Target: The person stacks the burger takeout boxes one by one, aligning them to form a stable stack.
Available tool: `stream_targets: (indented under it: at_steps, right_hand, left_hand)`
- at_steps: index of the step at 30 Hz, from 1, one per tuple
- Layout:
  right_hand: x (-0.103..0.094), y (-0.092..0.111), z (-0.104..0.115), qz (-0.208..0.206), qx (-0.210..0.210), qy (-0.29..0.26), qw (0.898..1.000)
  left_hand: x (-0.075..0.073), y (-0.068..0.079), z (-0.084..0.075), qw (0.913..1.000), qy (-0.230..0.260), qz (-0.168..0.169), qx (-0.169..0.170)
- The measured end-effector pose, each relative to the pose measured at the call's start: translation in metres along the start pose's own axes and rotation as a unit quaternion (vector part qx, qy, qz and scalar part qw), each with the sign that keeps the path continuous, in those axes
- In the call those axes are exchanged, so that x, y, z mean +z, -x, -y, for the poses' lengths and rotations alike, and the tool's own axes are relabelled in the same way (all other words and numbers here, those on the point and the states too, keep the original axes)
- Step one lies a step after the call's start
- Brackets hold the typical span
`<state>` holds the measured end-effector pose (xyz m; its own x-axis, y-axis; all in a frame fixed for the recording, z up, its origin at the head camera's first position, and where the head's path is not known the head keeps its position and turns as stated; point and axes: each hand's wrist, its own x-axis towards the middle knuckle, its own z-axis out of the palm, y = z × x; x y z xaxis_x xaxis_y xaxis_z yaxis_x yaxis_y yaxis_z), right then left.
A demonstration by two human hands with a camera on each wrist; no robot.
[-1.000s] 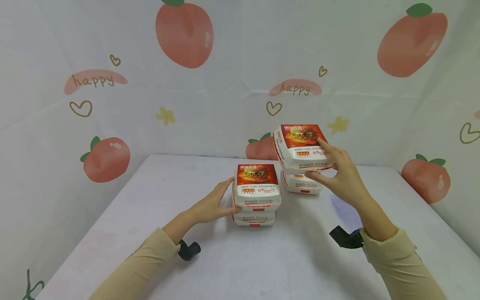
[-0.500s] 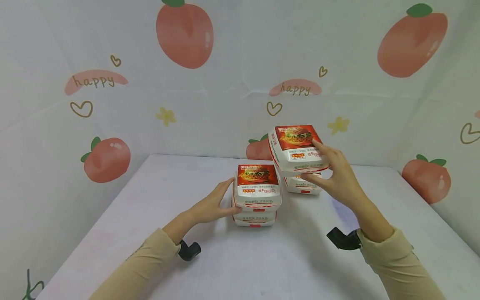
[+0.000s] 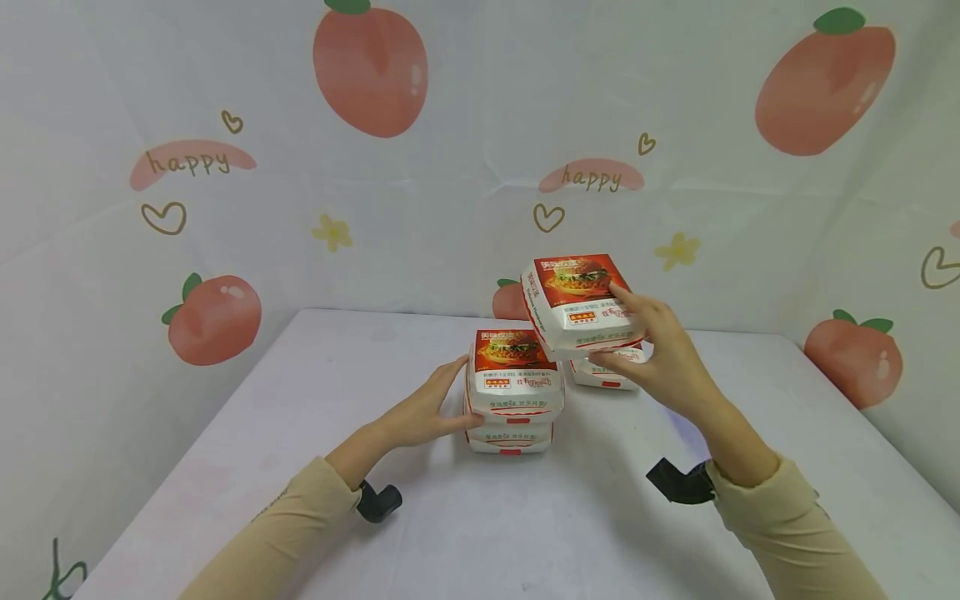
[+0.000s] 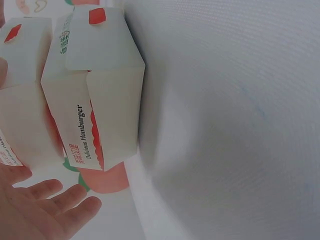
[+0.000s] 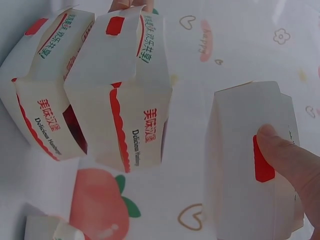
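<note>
Two white and red hamburger boxes stand stacked mid-table, the upper box [image 3: 513,392] on the lower box [image 3: 510,437]. My left hand [image 3: 420,412] holds the upper one at its left side, thumb at the front, a finger towards the back; its other fingers [image 4: 75,200] spread loosely. Another hamburger box [image 3: 581,308] is gripped in the air by my right hand [image 3: 663,354], a thumb [image 5: 280,145] on its front near the red tab. That held box is tilted, right of and above the stack, apart from it in the right wrist view.
Behind the held box, another hamburger box [image 3: 607,377] stands on the white table [image 3: 585,517], partly hidden. A white cloth [image 3: 465,242] with fruit prints hangs behind the table. Black wrist mounts [image 3: 381,502] stick out at both cuffs.
My right hand has carried its hamburger box leftward and slightly down, closer to the stack. The left hand and the two stacked boxes have stayed in place.
</note>
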<state>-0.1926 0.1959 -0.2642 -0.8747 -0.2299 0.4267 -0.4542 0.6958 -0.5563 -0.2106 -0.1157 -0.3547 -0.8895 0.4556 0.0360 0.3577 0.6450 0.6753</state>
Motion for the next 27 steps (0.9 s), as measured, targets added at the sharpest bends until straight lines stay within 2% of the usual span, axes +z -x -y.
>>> stream_targets:
  at_steps: [27]
  right_hand:
    - [0.020, 0.000, 0.012, 0.026, -0.023, 0.003, 0.999]
  left_hand:
    - [0.000, 0.000, -0.002, 1.0000, -0.004, 0.004, -0.004]
